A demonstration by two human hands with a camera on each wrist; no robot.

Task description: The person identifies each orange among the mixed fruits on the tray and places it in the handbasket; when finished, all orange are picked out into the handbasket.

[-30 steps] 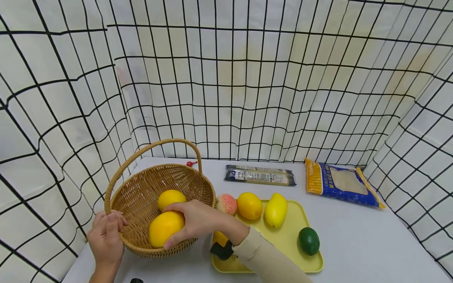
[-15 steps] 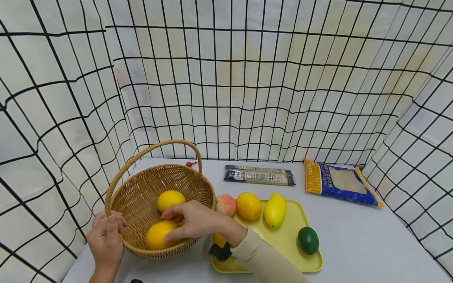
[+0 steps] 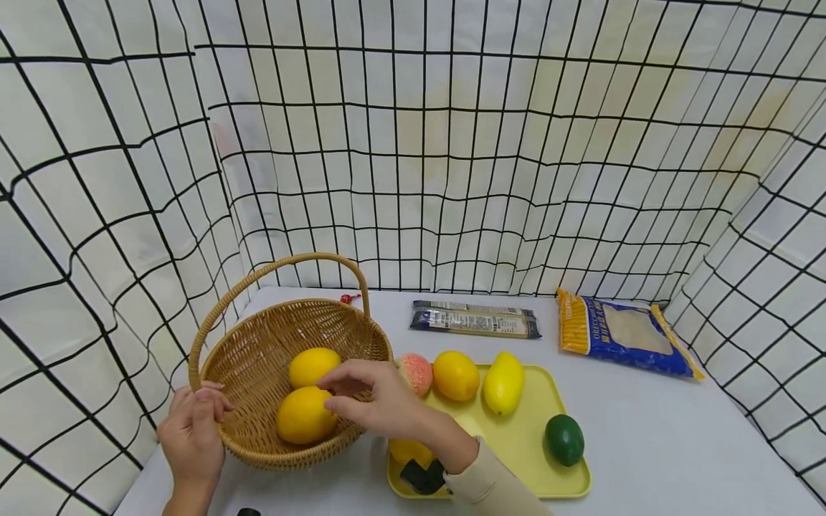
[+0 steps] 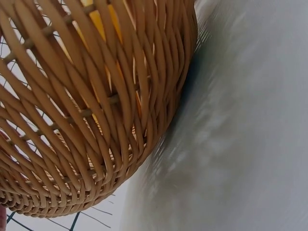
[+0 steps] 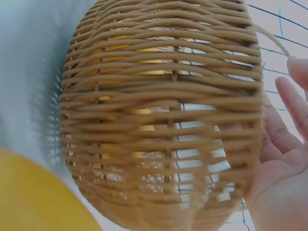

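A wicker basket [image 3: 252, 365] with an arched handle stands tilted toward me at the left. My left hand [image 3: 193, 430] grips its near-left rim. Inside lie two yellow lemon-like fruits: one farther back [image 3: 313, 366] and one nearer [image 3: 306, 416]. Over the right rim hangs my right hand [image 3: 387, 401], its fingers loosely bent and holding nothing, fingertips close beside the nearer fruit. In the right wrist view, that hand [image 5: 284, 178] shows beyond the basket's weave [image 5: 163, 106]. The left wrist view is mostly basket wall [image 4: 110, 106], with yellow glimpsed through it.
Right of the basket, a yellow tray [image 3: 516, 444] bears a pink peach [image 3: 416, 374], an orange-yellow fruit [image 3: 456, 375], a yellow mango-like fruit [image 3: 503, 383] and a dark green fruit [image 3: 564, 440]. My right forearm partly covers more items there. Behind lie dark packets [image 3: 474, 319] and a blue-yellow bag [image 3: 626, 335].
The nearer yellow fruit has been let go and rests in the basket. My right hand has drawn back rightward from it. My left hand keeps its place on the rim.
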